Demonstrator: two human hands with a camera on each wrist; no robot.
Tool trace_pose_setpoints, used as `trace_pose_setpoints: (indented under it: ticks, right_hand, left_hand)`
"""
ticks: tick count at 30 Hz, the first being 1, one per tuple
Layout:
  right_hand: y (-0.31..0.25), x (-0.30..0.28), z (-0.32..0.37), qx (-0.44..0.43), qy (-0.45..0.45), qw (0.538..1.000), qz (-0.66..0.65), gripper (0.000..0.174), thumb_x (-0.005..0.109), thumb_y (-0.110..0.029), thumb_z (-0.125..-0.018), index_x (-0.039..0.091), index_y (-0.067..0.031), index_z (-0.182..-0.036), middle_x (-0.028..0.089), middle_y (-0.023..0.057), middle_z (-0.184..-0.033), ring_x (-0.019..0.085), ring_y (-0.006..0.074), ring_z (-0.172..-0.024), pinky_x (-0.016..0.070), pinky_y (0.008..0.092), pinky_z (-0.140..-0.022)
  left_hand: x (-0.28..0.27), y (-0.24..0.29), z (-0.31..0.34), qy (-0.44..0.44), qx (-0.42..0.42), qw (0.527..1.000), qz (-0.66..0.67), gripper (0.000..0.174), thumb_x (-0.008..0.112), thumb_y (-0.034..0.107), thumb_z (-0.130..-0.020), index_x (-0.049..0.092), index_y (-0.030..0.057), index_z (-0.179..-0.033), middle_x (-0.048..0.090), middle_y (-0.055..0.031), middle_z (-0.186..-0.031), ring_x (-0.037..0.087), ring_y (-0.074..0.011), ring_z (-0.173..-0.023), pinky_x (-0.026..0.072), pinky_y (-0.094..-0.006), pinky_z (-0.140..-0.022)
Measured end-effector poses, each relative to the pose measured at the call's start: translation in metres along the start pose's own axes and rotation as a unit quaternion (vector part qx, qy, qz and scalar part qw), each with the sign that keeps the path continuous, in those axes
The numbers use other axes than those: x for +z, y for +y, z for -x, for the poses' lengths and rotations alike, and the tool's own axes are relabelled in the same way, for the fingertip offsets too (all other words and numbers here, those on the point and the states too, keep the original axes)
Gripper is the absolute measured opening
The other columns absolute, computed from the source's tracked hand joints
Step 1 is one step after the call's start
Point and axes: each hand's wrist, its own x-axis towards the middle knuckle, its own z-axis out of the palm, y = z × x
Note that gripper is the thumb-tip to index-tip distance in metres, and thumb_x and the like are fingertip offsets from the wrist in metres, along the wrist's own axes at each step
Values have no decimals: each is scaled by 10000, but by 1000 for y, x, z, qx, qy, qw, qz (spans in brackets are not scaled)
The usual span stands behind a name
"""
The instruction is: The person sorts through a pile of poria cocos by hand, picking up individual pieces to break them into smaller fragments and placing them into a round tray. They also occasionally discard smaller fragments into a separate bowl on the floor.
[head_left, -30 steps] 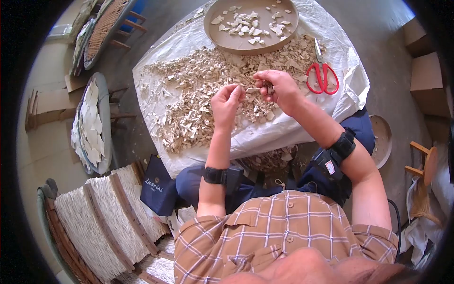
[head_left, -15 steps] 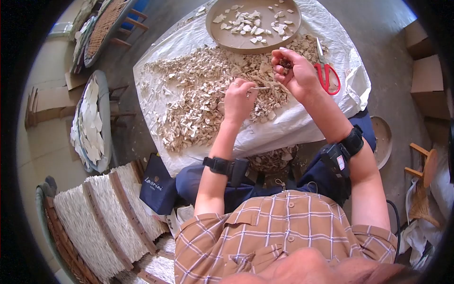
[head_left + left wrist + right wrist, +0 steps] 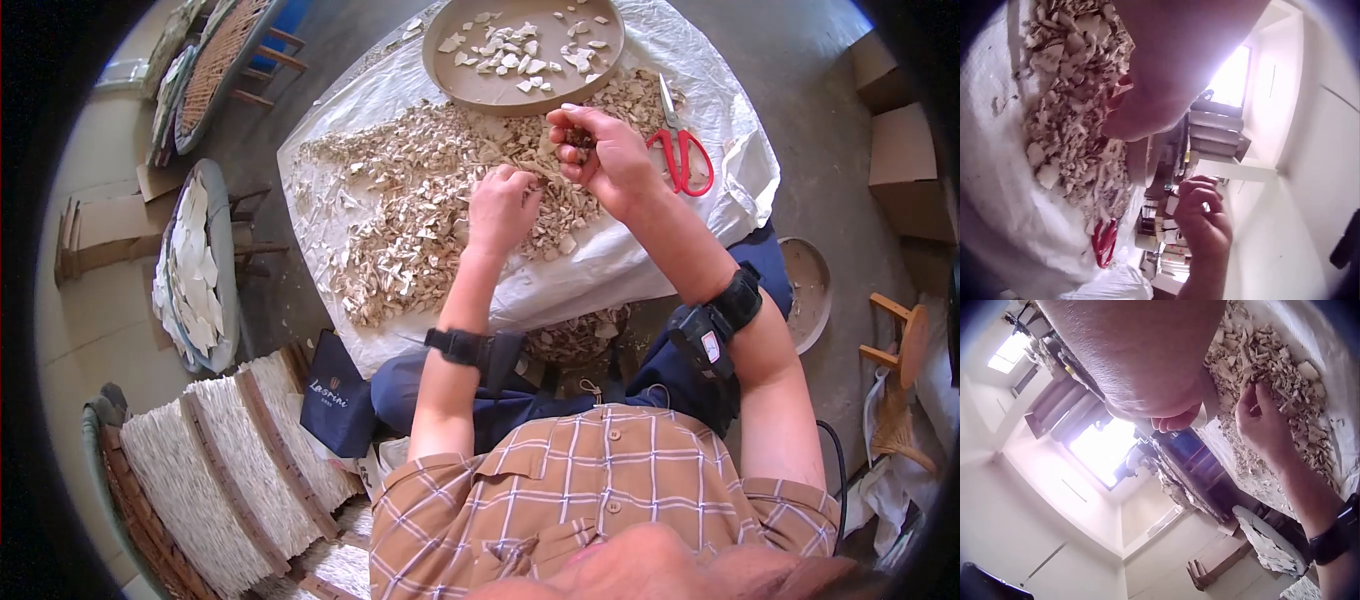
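A heap of pale, dry flakes (image 3: 400, 235) is spread over a white cloth (image 3: 320, 300). My left hand (image 3: 502, 208) is low over the heap's near right part, thumb and fingertip closed together on a small flake among the others. In the right wrist view, that left hand (image 3: 1269, 428) shows with its tips right at the flakes. My right hand (image 3: 612, 160) is raised just to the right, fingers curled round small dark brown bits (image 3: 580, 140) in the palm. In the left wrist view the right hand (image 3: 1200, 215) appears with bent fingers.
A round shallow tray (image 3: 440, 75) with larger pale pieces stands at the far edge. Red-handled scissors (image 3: 683, 160) lie right of the right hand. A dark blue bag (image 3: 335, 400) and stacked pale sheets (image 3: 190, 470) are at lower left, a wooden stool (image 3: 908, 345) at right.
My left hand moved right, from beside the right hand to lower over the heap; the thin pale strip in it no longer shows. My right hand drew up and away, still holding the dark bits.
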Motion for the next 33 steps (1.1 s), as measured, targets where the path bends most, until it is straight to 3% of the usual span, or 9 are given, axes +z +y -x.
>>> trace_pose_setpoints:
  ticks: [10,13,16,17,20,23,26,28,33]
  right_hand:
    - [0,-4,3,0,20,1000,20,176,460,-189,-856,549,-40,-883,515,11,-721,439,68,-545,369,207,-490]
    - [8,-5,3,7,13,999,42,187,451,-202,-859,549,-44,-878,510,5,-709,451,72,-553,372,208,-487]
    - [19,-3,5,42,31,995,88,193,453,-225,-858,551,-61,-875,510,-3,-699,464,75,-567,378,210,-487]
    - [22,-2,6,72,32,993,85,197,462,-237,-849,553,-63,-854,508,-2,-688,462,77,-561,380,216,-485]
    - [17,5,11,97,37,992,73,204,462,-241,-848,552,-58,-836,497,-1,-677,447,78,-542,363,213,-466]
    - [-1,-7,2,-5,10,1000,22,206,440,-213,-861,548,-37,-868,493,10,-693,416,71,-524,346,201,-463]
    - [-18,-6,4,-15,41,999,-25,207,461,-206,-860,542,-17,-891,489,7,-691,395,61,-510,315,193,-429]
    - [-19,-7,5,-17,36,999,-27,199,461,-201,-861,542,-23,-892,494,11,-690,398,63,-511,320,194,-431]
    - [-19,-7,7,-4,-11,1000,-26,182,458,-192,-862,547,-36,-887,508,16,-696,411,68,-523,331,198,-440]
  left_hand:
    - [13,-6,-1,97,-63,988,100,70,616,98,-684,602,52,-736,570,-82,-706,563,-244,-667,430,-341,-638]
    - [-6,4,5,128,-208,919,310,103,616,103,-740,603,15,-793,604,-79,-706,575,-136,-610,448,-231,-575]
    - [-23,22,1,171,-148,902,368,101,614,79,-741,604,14,-818,598,-61,-695,559,-126,-605,448,-232,-588]
    - [-30,31,-1,178,-61,931,314,109,620,72,-740,605,20,-834,586,-57,-696,551,-129,-607,448,-240,-593]
    - [-45,53,-10,199,3,938,282,124,633,92,-736,609,29,-840,585,-68,-758,549,-135,-621,447,-249,-596]
    - [-38,27,-12,163,-54,948,267,140,632,129,-743,615,44,-853,569,-74,-859,550,-146,-643,445,-259,-597]
    - [-16,11,-5,90,-101,966,222,154,641,147,-719,620,73,-852,561,-53,-886,556,-176,-707,447,-291,-623]
    - [-5,11,-1,68,33,994,83,182,660,138,-663,626,103,-839,558,-38,-885,540,-203,-812,426,-328,-695]
    - [-4,8,9,-29,4,1000,-6,153,648,221,-660,647,125,-779,553,-19,-889,501,-199,-923,365,-352,-795]
